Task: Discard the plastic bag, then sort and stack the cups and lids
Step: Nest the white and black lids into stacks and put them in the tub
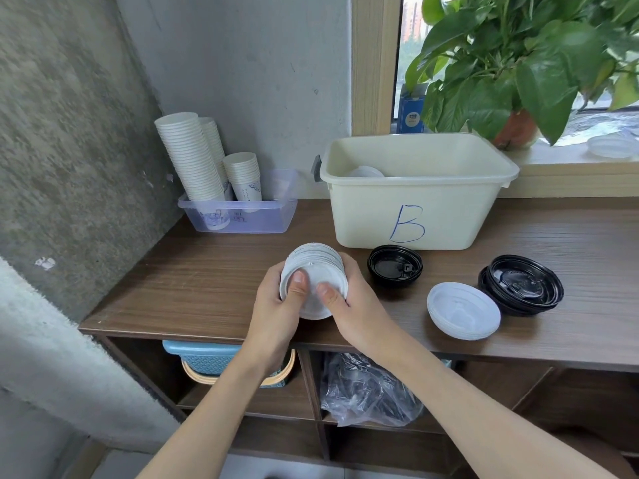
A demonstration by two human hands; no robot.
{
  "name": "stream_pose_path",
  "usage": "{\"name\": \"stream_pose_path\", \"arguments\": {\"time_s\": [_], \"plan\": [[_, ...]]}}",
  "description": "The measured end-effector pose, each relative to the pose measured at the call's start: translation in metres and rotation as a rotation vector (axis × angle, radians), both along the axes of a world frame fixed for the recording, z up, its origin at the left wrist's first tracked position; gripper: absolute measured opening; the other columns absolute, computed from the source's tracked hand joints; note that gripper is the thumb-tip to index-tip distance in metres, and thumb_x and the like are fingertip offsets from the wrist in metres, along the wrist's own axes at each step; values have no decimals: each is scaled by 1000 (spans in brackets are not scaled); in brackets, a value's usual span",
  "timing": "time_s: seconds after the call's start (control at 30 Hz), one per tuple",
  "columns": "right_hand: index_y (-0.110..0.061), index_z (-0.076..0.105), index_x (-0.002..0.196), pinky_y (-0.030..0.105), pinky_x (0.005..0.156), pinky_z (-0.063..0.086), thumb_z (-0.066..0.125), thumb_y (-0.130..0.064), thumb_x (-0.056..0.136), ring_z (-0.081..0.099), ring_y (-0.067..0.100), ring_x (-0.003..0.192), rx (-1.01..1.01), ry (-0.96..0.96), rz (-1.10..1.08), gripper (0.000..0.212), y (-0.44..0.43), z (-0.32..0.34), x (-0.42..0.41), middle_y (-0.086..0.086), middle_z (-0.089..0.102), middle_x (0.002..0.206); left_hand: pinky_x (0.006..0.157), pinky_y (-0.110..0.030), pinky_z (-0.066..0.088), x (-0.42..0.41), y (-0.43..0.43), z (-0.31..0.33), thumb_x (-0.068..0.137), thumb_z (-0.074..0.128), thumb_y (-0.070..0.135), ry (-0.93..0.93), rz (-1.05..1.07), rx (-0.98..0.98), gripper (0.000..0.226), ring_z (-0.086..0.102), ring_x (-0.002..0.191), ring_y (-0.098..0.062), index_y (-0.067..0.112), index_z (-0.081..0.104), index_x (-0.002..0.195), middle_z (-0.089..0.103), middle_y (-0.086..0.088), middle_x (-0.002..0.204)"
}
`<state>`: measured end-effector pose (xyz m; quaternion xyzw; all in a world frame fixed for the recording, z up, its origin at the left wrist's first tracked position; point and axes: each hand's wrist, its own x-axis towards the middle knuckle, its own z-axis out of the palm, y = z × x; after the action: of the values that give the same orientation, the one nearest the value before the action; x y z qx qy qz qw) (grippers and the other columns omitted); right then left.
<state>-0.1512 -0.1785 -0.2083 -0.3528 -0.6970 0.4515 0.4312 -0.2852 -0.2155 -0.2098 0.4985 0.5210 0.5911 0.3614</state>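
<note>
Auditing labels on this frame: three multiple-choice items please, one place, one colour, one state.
1. What colour is the letter on the tub? A) red B) blue C) green
2. Where is the plastic bag? A) in the tub B) on the floor C) in a shelf compartment under the counter
3. The nearest stack of white lids is: A) gripped by both hands B) gripped by one hand C) lying untouched
Key: 1 B, a blue B is drawn there; 2 C, it lies crumpled there; 3 A, left hand and right hand grip it.
</note>
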Motion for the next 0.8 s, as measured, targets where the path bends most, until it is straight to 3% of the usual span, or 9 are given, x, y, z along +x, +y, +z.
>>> {"name": "stream_pose_path", "arguments": {"time_s": [0.07,0.13,0.27,0.37,0.5,0.67,0.8], "plan": [[-42,40,116,18,97,39,53,-18,93,52,2,113,-5,1,-5,35,1,0,2,-7,56,122,99,-40,50,1,0,1,87,54,55,67,-1,47,56,63,113,-20,15,60,125,69,-4,118],[-36,39,121,21,99,40,53,-20,94,53,3,113,-19,2,-5,34,1,-1,3,-9,56,120,94,-29,51,3,0,1,89,52,53,109,-14,87,51,64,112,-16,18,62,124,70,-1,117],[-28,37,118,22,95,42,55,-14,95,54,6,108,-23,10,-19,33,0,-2,2,-12,55,112,89,-27,52,4,3,-1,83,55,58,94,19,90,56,65,107,-13,17,62,120,70,0,111],[-26,39,114,17,87,43,56,-17,94,55,7,102,-6,27,-63,28,-2,-1,0,-10,56,107,81,-17,49,9,4,-1,85,55,49,116,95,55,35,64,97,-2,25,61,110,69,8,104],[-24,42,116,16,87,42,57,-16,93,55,10,104,-22,8,-117,28,-1,0,1,-4,58,111,87,-26,51,2,4,4,83,56,59,135,-23,14,56,65,104,-11,17,61,119,70,1,110],[-17,43,127,8,87,40,52,-17,96,55,4,105,-118,-54,-92,33,-9,11,9,-4,57,118,95,-36,50,-6,-7,17,88,65,40,89,-230,-78,42,65,111,-22,15,63,122,70,-5,116],[-20,41,138,28,102,39,50,-39,95,49,7,118,-61,-222,-83,48,-24,27,27,-5,52,132,86,-31,50,2,-19,17,87,65,35,40,-167,-82,33,67,105,-23,17,67,115,73,-4,108]]}}
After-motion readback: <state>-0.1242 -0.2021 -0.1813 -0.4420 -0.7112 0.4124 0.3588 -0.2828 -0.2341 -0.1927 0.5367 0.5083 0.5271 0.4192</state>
